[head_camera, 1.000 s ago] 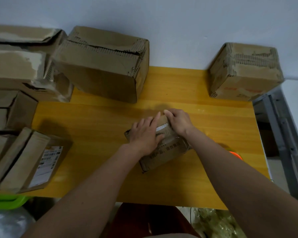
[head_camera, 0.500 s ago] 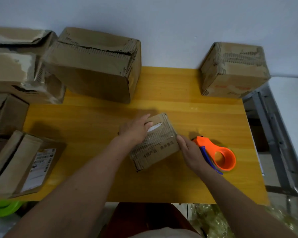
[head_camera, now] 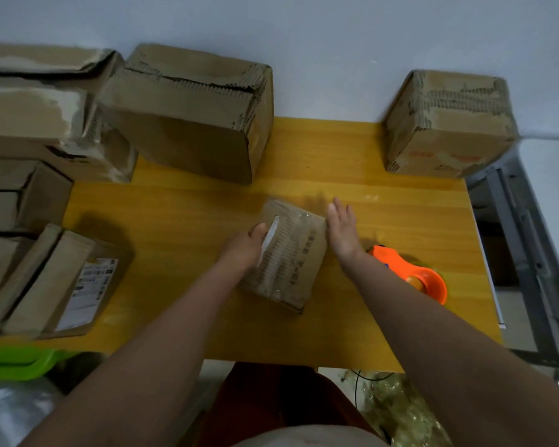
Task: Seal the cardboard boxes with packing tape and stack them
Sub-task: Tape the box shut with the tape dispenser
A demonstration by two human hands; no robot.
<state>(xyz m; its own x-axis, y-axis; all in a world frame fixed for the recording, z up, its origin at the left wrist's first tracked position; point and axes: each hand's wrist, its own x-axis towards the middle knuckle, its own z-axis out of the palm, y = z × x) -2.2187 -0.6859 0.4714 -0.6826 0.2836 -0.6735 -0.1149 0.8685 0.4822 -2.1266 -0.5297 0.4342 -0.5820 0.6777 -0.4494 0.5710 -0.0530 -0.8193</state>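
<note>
Small cardboard box [head_camera: 288, 253] at the centre of a yellow table [head_camera: 181, 221], left hand [head_camera: 244, 248] gripping its left edge, right hand [head_camera: 342, 230] flat against its right side with fingers straight, orange tape dispenser [head_camera: 413, 275] just beside the right wrist, larger cardboard boxes [head_camera: 194, 114] along the wall.

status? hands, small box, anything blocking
Left hand grips the small box at its left edge; right hand open, flat beside its right side. Box flat on the table. Tape dispenser lies under the right forearm.
</note>
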